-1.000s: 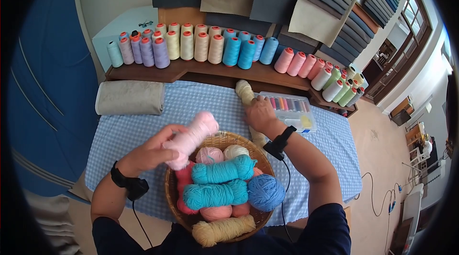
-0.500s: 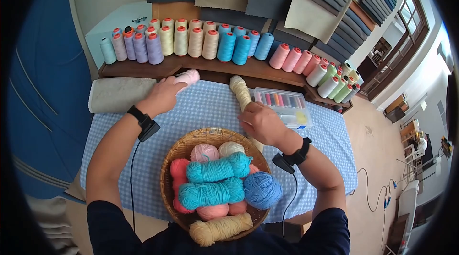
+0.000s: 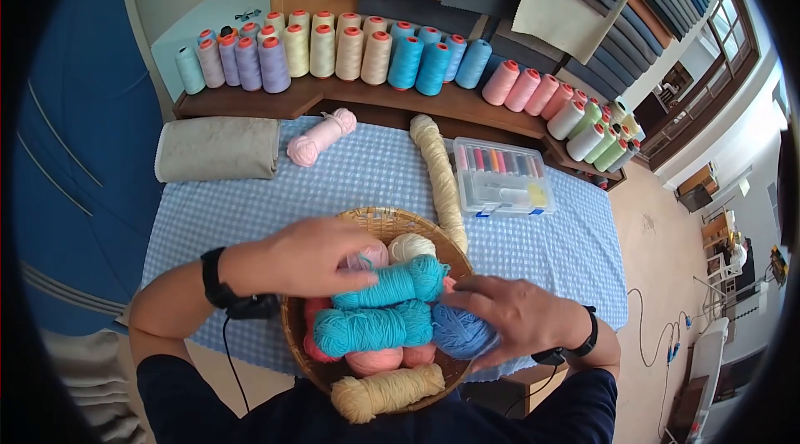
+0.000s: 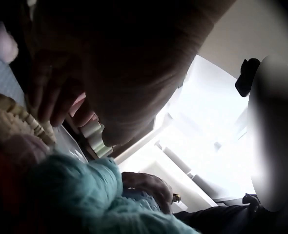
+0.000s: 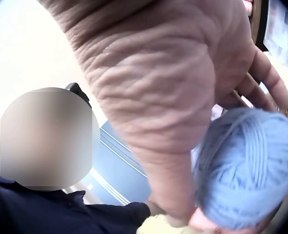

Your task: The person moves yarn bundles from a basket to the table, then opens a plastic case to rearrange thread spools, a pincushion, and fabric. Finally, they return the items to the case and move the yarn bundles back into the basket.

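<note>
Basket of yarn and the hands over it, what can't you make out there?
- Head view: the bottom of the basket, hidden by piled yarn.
- Head view: whether the left hand touches the upper turquoise skein; its fingers are blurred.
- Head view: part of the blue ball, hidden by the right hand.
- Left wrist view: the left hand's finer detail, lost in shadow.

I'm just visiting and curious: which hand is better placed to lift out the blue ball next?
Probably the right hand: its fingers lie around the blue ball. The left hand is farther off, over the left side of the basket.
</note>
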The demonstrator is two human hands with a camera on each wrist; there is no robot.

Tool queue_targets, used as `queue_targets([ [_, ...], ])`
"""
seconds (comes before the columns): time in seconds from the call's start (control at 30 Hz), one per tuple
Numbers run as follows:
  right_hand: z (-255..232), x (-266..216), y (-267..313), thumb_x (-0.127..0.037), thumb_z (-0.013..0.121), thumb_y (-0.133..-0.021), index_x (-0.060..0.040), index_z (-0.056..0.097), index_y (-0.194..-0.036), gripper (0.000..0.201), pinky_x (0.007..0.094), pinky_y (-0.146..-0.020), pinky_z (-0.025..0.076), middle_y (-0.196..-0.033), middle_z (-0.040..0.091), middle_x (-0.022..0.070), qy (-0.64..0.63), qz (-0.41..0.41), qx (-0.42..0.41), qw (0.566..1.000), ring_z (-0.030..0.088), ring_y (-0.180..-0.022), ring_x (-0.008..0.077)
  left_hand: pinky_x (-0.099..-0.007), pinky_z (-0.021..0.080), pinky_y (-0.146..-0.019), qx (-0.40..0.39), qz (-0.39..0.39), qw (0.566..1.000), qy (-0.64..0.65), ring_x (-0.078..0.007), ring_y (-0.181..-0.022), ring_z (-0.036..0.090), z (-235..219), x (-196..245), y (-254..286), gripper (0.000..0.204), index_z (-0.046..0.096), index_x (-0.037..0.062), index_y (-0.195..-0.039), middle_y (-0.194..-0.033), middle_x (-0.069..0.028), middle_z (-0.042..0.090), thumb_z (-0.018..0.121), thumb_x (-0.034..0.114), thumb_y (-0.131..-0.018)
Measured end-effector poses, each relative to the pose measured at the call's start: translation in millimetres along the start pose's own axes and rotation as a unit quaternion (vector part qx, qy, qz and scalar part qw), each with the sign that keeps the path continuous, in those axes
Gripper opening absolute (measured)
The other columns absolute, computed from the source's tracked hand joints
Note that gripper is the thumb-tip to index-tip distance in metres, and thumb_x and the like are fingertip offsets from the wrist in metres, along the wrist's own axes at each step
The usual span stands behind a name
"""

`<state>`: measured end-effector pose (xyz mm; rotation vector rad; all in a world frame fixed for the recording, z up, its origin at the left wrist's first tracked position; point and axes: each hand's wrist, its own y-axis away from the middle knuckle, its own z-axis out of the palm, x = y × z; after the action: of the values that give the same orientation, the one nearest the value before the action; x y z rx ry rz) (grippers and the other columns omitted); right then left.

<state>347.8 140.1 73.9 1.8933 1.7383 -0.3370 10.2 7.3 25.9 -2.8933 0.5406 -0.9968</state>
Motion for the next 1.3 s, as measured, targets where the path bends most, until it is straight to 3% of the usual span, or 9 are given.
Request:
queue_targets([
  [0.27,-5,12,-6,-0.031,0.099,-0.073,-0.0125,0.043,-0.159,0.105,0.05,-0.103,0.059,-0.14,0.062,0.0231,-0.056,0.003,-0.04,0.998,0.068,-0.122,0.046,-0.0463,0.058,-0.096,-0.047,0.016,0.998,-0.03,-0.0404,-0.111,0.069,22,11,9,0.059,0.064,0.0003,-0.134,-0.128,-0.0219,0.064,0.077,0.043,-0.095],
  [0.33,-22,27,-6,-0.028,0.094,-0.072,-0.0087,0.049,-0.155,0.097,0.0488,-0.1,0.059,-0.137,0.063,0.0233,-0.105,-0.096,0.005,0.99,0.07,-0.118,0.0439,-0.0463,0.057,-0.099,-0.06,0.029,0.997,-0.03,-0.0405,-0.117,0.067,22,10,8,0.064,0.06,0.0029,-0.143,-0.133,-0.0199,0.062,0.081,0.035,-0.092],
  [0.57,-55,83,-67,-0.027,0.095,-0.069,-0.0081,0.052,-0.152,0.095,0.047,-0.106,0.056,-0.137,0.065,0.0225,-0.002,0.016,0.28,0.96,0.069,-0.123,0.0427,-0.0471,0.054,-0.104,-0.093,0.027,0.995,0.009,-0.0406,-0.121,0.065,5,17,-7,0.064,0.06,0.0031,-0.142,-0.134,-0.0196,0.063,0.081,0.025,-0.085],
  [0.63,-56,101,-91,-0.027,0.095,-0.07,-0.0082,0.052,-0.15,0.092,0.0489,-0.105,0.056,-0.135,0.064,0.023,0.07,0.018,0.346,0.935,0.066,-0.123,0.0452,-0.0465,0.055,-0.1,0.014,0.018,1.0,0.012,-0.0395,-0.116,0.067,-16,20,-10,0.062,0.063,0.0011,-0.137,-0.124,-0.0192,0.066,0.082,0.027,-0.084],
  [0.77,-57,129,-133,-0.026,0.093,-0.072,-0.011,0.05,-0.154,0.095,0.0505,-0.107,0.054,-0.137,0.062,0.0257,0.084,0.048,0.321,0.942,0.064,-0.126,0.0458,-0.0454,0.055,-0.1,0.144,-0.004,0.987,-0.073,-0.0383,-0.115,0.067,-30,-38,-23,0.059,0.064,0.0015,-0.136,-0.124,-0.0192,0.066,0.082,0.025,-0.085],
  [0.83,-52,147,-155,-0.025,0.092,-0.073,-0.012,0.048,-0.156,0.096,0.0505,-0.108,0.054,-0.14,0.06,0.0267,0.112,0.045,0.318,0.94,0.064,-0.127,0.0459,-0.044,0.055,-0.1,0.21,-0.109,0.971,-0.014,-0.0366,-0.114,0.067,-22,-81,-34,0.057,0.065,0.0022,-0.135,-0.125,-0.0192,0.067,0.082,0.023,-0.085],
  [1.03,-30,196,-203,0.003,0.059,-0.092,-0.0152,0.047,-0.162,0.073,0.0491,-0.107,0.055,-0.148,0.059,0.0289,0.145,0.072,0.286,0.944,0.068,-0.124,0.0463,-0.0442,0.057,-0.096,0.07,-0.112,0.991,0.016,-0.0338,-0.109,0.07,0,-140,-48,0.04,0.073,0.0034,-0.12,-0.118,-0.0171,0.071,0.08,0.022,-0.086],
  [1.17,-36,178,-204,0.002,0.065,-0.09,-0.0138,0.048,-0.161,0.075,0.0506,-0.106,0.055,-0.142,0.062,0.0274,0.087,0.115,0.141,0.979,0.067,-0.123,0.0469,-0.0451,0.057,-0.094,0.11,-0.057,0.986,-0.109,-0.034,-0.107,0.07,14,-159,-62,0.032,0.075,0.0031,-0.113,-0.114,-0.0164,0.072,0.079,0.022,-0.087],
  [1.3,-25,186,-195,0.003,0.064,-0.09,-0.0127,0.053,-0.157,0.07,0.0519,-0.101,0.057,-0.133,0.067,0.0248,0.113,-0.062,0.231,0.964,0.068,-0.119,0.0463,-0.047,0.056,-0.095,0.091,-0.004,0.99,-0.106,-0.0356,-0.108,0.069,12,-139,-62,0.035,0.072,0.0049,-0.118,-0.112,-0.0165,0.071,0.077,0.019,-0.086],
])
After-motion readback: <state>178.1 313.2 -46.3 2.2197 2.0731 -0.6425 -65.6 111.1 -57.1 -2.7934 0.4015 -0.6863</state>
